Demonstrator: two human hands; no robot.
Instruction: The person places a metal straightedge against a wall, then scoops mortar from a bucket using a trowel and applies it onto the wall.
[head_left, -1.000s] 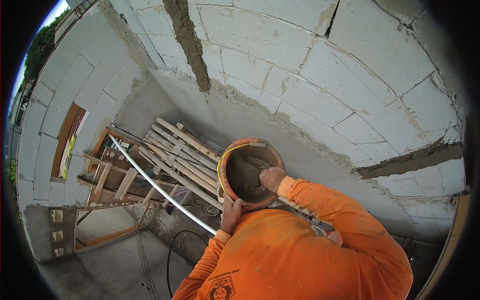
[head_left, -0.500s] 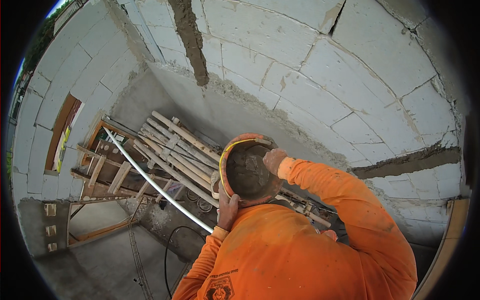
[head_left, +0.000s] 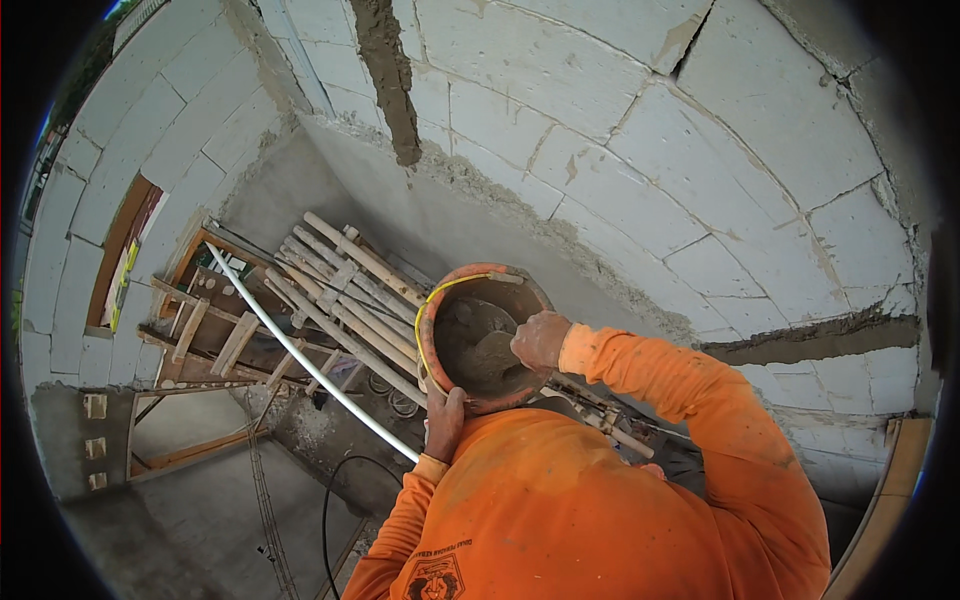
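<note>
A round bucket (head_left: 495,403) with a worn orange rim sits between the person's two hands, its mouth facing up toward the viewer. Inside is wet grey mortar (head_left: 462,338); a yellow strip (head_left: 425,325) runs around the rim above the left hand. The left hand (head_left: 444,420), partly closed, grips the rim on its near left side. The right hand (head_left: 541,340) is curled into a fist over the opposite side of the mouth, wrist bent inward, elbow out; whether it grips a tool cannot be told. Both arms wear orange sleeves (head_left: 660,378). Beyond the left hand lie a bundle of poles (head_left: 350,300) and a long white pipe (head_left: 300,358). Farther off, past both hands, rises a pale block wall (head_left: 600,150).
</note>
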